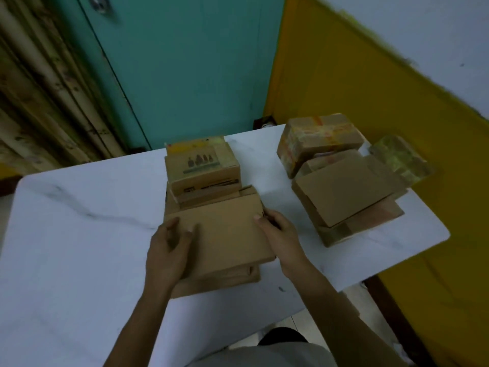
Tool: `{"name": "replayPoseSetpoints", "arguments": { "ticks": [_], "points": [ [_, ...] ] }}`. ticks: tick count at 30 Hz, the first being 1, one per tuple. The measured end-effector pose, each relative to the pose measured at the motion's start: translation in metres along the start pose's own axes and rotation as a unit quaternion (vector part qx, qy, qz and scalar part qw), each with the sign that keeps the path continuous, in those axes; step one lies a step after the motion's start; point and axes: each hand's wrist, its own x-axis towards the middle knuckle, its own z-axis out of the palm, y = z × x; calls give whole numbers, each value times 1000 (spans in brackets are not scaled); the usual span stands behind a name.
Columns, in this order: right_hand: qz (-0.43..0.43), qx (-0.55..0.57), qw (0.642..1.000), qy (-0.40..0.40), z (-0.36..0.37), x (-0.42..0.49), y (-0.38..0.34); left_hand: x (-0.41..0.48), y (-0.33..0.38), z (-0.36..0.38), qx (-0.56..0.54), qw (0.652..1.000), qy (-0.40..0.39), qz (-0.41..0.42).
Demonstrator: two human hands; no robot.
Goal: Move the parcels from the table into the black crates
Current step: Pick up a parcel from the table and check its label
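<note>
A flat brown cardboard parcel [225, 234] lies on top of another flat parcel [219, 283] near the middle of the white marble table [79, 247]. My left hand [168, 250] grips its left edge and my right hand [277, 231] grips its right edge. Just behind it is a stack with a printed box [202, 165] on top. At the right side of the table sits a second pile: a taped box [320, 139], a flat parcel [344, 192] and a smaller taped parcel [399, 157] at the edge. No black crate is in view.
The table's right edge [397, 263] drops to the floor beside a yellow wall [370, 88]. A teal door [185, 62] and a curtain [39, 88] stand behind the table. The table's left half is bare marble.
</note>
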Motion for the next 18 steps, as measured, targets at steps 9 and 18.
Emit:
{"name": "replayPoseSetpoints", "arguments": {
  "ticks": [9, 18],
  "points": [
    [50, -23, 995, -81, -20, 18, -23, -7, -5, 21, 115, 991, -45, 54],
    [21, 29, 986, -161, -10, 4, -45, -38, 5, 40, 248, 909, 46, 332]
  ]
}}
